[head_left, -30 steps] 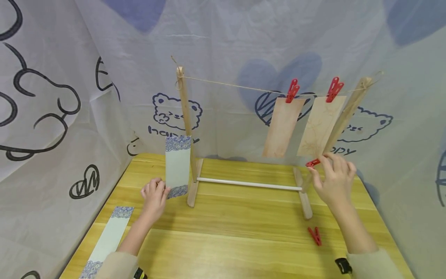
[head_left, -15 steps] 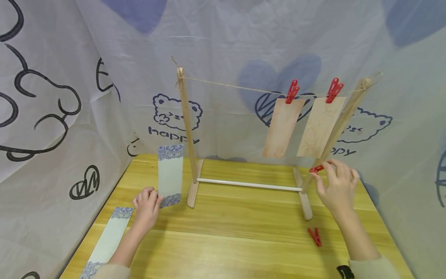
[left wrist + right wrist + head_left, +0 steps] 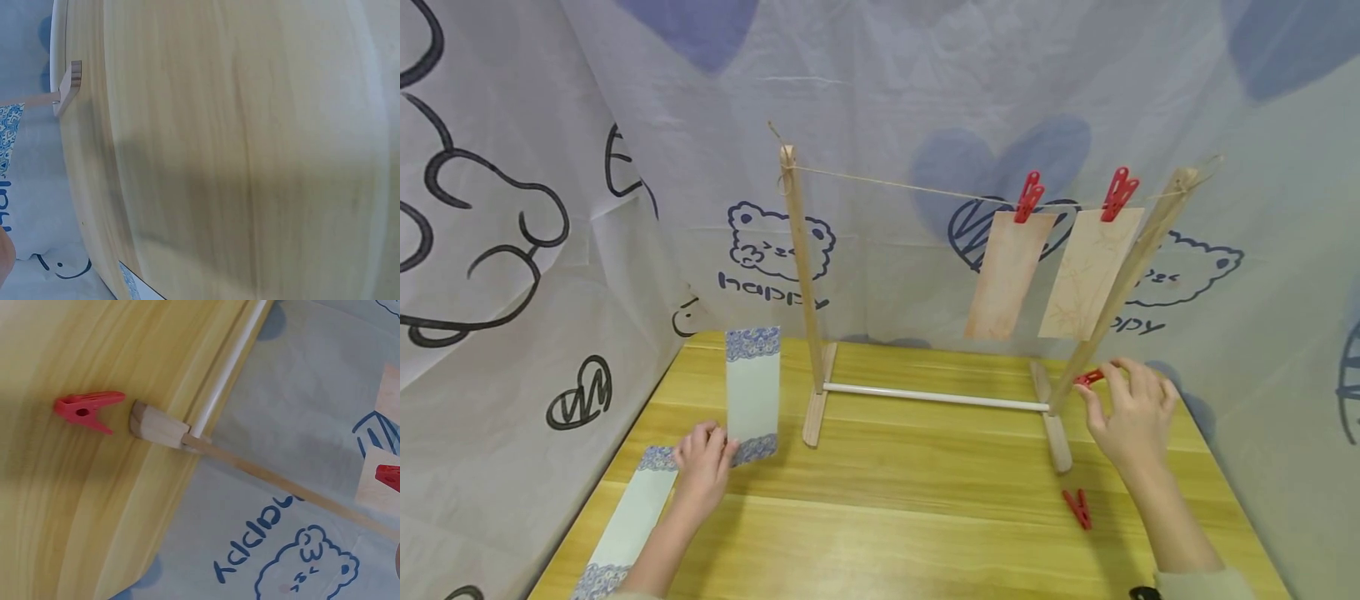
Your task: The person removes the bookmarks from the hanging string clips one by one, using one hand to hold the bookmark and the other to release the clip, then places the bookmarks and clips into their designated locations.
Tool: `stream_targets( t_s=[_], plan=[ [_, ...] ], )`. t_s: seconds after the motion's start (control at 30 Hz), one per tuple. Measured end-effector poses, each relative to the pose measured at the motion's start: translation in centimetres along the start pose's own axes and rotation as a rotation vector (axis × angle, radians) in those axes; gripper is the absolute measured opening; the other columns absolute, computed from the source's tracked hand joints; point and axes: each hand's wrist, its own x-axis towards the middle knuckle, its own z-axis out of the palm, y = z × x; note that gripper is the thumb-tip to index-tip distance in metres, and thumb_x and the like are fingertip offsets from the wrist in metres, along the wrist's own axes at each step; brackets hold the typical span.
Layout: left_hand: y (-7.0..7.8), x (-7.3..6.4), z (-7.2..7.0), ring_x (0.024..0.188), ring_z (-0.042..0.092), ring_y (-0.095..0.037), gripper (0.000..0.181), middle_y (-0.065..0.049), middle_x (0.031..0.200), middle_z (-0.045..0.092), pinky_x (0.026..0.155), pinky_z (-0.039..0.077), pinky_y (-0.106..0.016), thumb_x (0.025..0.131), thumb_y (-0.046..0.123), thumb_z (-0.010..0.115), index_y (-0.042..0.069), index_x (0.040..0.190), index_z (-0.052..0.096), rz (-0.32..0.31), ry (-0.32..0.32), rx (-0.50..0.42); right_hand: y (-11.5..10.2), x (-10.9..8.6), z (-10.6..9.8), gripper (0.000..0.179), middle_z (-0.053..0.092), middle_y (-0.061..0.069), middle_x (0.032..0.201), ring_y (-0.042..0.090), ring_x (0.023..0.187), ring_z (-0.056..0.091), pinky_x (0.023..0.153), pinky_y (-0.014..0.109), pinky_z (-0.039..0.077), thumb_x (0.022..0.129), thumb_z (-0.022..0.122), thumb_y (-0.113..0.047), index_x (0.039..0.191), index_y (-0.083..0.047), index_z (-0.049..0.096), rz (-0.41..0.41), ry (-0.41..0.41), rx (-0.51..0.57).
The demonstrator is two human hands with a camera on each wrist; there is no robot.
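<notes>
My left hand point(image 3: 702, 461) pinches a pale paper strip with blue lace-like ends point(image 3: 753, 396) by its lower left corner, holding it upright over the table. Only a sliver of that strip point(image 3: 9, 134) shows at the edge of the left wrist view. A matching strip point(image 3: 636, 517) lies on the table beside the left forearm. With thumb and fingers, my right hand point(image 3: 1133, 412) pinches a red clothespin point(image 3: 1088, 377) near the foot of the rack's right post. Another red clothespin point(image 3: 1078, 508) lies on the table below; it also appears in the right wrist view.
A wooden rack with a left post point(image 3: 802, 267), a right post point(image 3: 1138, 258) and a white crossbar point(image 3: 936, 397) stands at the table's back. From its string point(image 3: 895, 182) hang a pinkish paper point(image 3: 1009, 275) and a cream paper point(image 3: 1092, 275), each under a red clothespin.
My left hand has moved left and toward me with the paper strip, away from the left post. The right hand has lowered slightly with its clothespin.
</notes>
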Motion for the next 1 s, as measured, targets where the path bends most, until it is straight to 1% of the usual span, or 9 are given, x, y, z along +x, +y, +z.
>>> stream_targets(
  t_s=[0.17, 0.33, 0.67, 0.8, 1.0],
  plan=[
    [-0.5, -0.7, -0.1, 0.093, 0.034, -0.042, 0.019, -0.027, 0.108, 0.040, 0.085, 0.014, -0.060, 0.096, 0.014, 0.045, 0.007, 0.078, 0.040, -0.001, 0.000, 0.004, 0.5, -0.6, 0.1, 0.062, 0.051, 0.022, 0.106, 0.042, 0.101, 0.043, 0.087, 0.058, 0.023, 0.091, 0.039, -0.055, 0.098, 0.004, 0.056, 0.002, 0.013, -0.006],
    [-0.7, -1.4, -0.2, 0.090, 0.033, -0.038, 0.018, -0.025, 0.107, 0.040, 0.083, 0.014, -0.058, 0.095, 0.013, 0.046, 0.007, 0.079, 0.041, -0.007, -0.008, 0.012, 0.8, -1.3, 0.0, 0.063, 0.050, 0.022, 0.107, 0.042, 0.100, 0.042, 0.087, 0.057, 0.022, 0.091, 0.037, -0.056, 0.098, 0.004, 0.055, 0.021, -0.019, -0.018],
    [-0.9, -2.8, -0.4, 0.097, 0.033, -0.041, 0.018, -0.024, 0.104, 0.040, 0.086, 0.012, -0.061, 0.095, 0.012, 0.045, 0.006, 0.079, 0.042, -0.038, -0.015, 0.006, 1.4, -2.9, 0.1, 0.065, 0.050, 0.021, 0.105, 0.041, 0.100, 0.043, 0.085, 0.057, 0.023, 0.090, 0.036, -0.059, 0.098, 0.003, 0.056, 0.054, -0.027, -0.020],
    [-0.9, -3.3, -0.5, 0.098, 0.032, -0.042, 0.019, -0.025, 0.106, 0.039, 0.085, 0.012, -0.061, 0.096, 0.013, 0.043, 0.006, 0.078, 0.041, -0.054, -0.031, 0.007, 1.8, -3.6, 0.2, 0.067, 0.051, 0.021, 0.105, 0.041, 0.099, 0.043, 0.085, 0.058, 0.022, 0.089, 0.035, -0.061, 0.097, 0.003, 0.056, 0.061, -0.039, -0.018],
    [-1.1, -3.8, -0.7, 0.095, 0.031, -0.039, 0.021, -0.025, 0.107, 0.038, 0.082, 0.013, -0.059, 0.097, 0.014, 0.042, 0.008, 0.076, 0.039, -0.062, -0.045, 0.008, 2.3, -4.5, 0.4, 0.068, 0.051, 0.022, 0.104, 0.042, 0.097, 0.043, 0.083, 0.057, 0.023, 0.090, 0.034, -0.061, 0.098, 0.003, 0.056, 0.061, -0.063, -0.038]
  ],
)
